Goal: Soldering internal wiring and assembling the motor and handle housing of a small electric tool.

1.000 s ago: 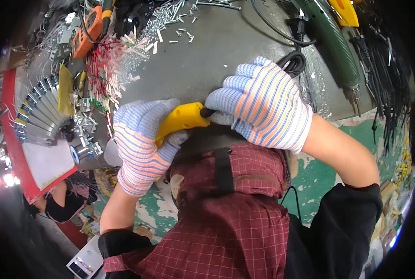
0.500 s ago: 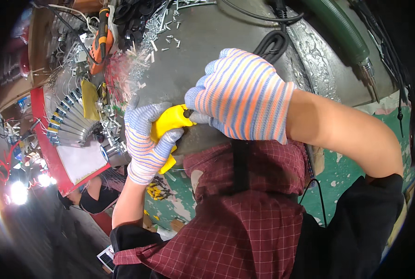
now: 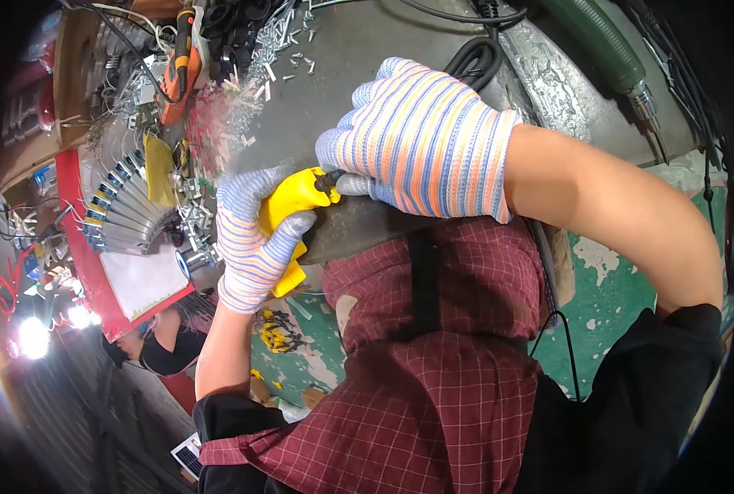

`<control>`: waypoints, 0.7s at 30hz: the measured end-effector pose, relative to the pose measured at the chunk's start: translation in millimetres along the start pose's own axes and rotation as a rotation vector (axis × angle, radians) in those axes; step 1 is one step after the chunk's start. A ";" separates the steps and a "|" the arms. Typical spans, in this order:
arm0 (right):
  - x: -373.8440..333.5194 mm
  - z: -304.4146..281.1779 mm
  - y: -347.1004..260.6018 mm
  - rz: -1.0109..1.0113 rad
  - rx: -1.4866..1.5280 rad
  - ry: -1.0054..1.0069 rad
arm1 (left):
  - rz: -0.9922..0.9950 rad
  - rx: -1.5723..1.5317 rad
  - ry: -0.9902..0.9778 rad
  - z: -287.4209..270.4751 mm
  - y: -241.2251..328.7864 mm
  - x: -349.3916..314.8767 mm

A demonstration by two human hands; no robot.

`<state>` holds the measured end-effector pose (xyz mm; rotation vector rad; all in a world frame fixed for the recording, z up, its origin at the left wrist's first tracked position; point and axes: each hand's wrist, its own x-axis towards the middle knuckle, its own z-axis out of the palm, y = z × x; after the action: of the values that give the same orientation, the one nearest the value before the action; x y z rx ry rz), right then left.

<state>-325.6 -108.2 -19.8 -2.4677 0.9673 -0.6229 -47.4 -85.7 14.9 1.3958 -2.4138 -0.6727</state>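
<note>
A yellow plastic housing (image 3: 289, 200), hollow-looking and bent, is gripped in my gloved left hand (image 3: 250, 243), the fingers and thumb wrapped round it. Out of its upper right end sticks a small black part (image 3: 325, 183). My right hand (image 3: 425, 140), in a striped knit glove, pinches at that black part with thumb and curled fingers, its back turned up. The fingertips hide how far the black part sits inside the housing. Both hands are over the near edge of the grey metal worktop (image 3: 342, 235).
Screws (image 3: 281, 41) lie scattered at the back left, near an orange-and-black tool (image 3: 178, 78). Fanned metal strips (image 3: 128, 218) rest on the left. A coiled black cable (image 3: 476, 62) and a green-handled tool (image 3: 601, 53) are at the back right. Another person's arm (image 3: 168, 331) shows lower left.
Both hands have moved slightly up and left, carrying the yellow housing. More of the black part shows at the housing's end.
</note>
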 end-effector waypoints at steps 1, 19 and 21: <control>-0.8 2.9 0.8 -0.012 -0.015 0.054 | 0.002 0.002 -0.004 0.4 -0.7 -0.1; 18.4 -39.2 -0.2 0.041 0.128 -0.366 | -0.001 -0.087 -0.010 2.5 -3.9 3.2; 24.5 -15.2 2.8 -0.039 0.002 -0.233 | -0.009 -0.069 -0.007 -1.1 -4.5 0.7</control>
<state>-319.1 -130.7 -2.7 -2.4945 0.8294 -0.3376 -43.9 -88.5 13.4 1.3803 -2.3677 -0.7568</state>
